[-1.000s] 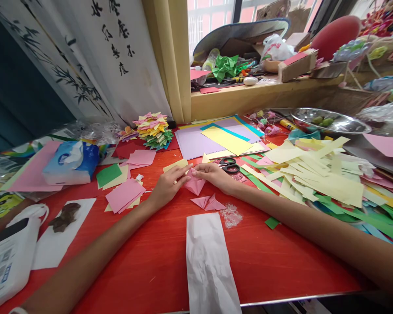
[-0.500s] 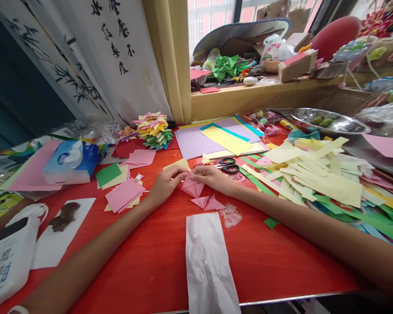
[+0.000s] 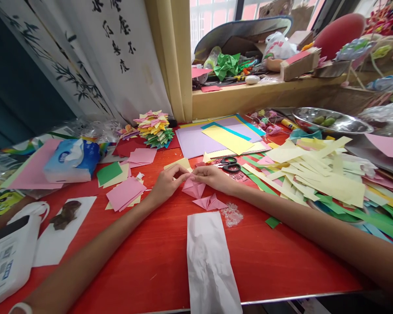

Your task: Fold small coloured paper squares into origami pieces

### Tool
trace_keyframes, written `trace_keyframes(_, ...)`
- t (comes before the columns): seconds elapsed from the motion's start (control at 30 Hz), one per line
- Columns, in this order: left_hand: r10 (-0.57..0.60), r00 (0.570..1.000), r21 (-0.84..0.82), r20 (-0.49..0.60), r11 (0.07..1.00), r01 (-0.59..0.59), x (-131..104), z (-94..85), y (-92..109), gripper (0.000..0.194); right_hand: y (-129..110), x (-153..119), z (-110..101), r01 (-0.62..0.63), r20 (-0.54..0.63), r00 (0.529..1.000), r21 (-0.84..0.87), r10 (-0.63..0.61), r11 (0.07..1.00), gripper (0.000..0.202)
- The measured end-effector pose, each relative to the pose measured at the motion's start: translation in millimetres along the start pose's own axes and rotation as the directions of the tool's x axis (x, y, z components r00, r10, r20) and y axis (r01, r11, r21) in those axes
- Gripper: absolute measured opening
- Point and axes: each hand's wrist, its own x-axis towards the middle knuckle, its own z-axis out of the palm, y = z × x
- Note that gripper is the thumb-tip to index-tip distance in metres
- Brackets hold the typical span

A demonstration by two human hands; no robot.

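Both my hands meet over the middle of the red table (image 3: 157, 261). My left hand (image 3: 168, 182) pinches the upper left edge of a folded pink paper (image 3: 194, 188). From the right, my right hand (image 3: 212, 177) has its fingers closed on the top of the same paper, so part of it is hidden. Just below lies another folded pink piece (image 3: 210, 202), touched by neither hand. Clear plastic bits (image 3: 232, 214) are beside it, and a crumpled white paper strip (image 3: 211, 261) runs to the front edge. Black-handled scissors (image 3: 229, 165) rest behind my right hand.
Pink squares (image 3: 125, 193) and a green square (image 3: 109, 174) are on the left, near a tissue pack (image 3: 72, 161). A layered paper model (image 3: 154, 128) stands at the back. Paper strips (image 3: 314, 174) heap up on the right, before a metal bowl (image 3: 332, 121).
My fingertips have shifted slightly on the pink paper, the left ones closing nearer to the right. The whole view has moved a little; other things lie as before.
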Motion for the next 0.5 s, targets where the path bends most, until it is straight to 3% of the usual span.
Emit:
trace_keyframes(0.3,0.003,0.997,0.077,-0.081,0.997,0.003,-1.9,0.6,1.9,0.021,-1.7,0.6,0.0,-0.009,0.011,1.000,-0.017,0.009,1.000,0.032)
trace_keyframes(0.5,0.004,0.998,0.068,-0.068,0.998,0.000,-1.0,1.6,0.0,0.022,-0.2,0.2,0.4,0.009,-0.023,1.000,-0.007,-0.010,1.000,0.033)
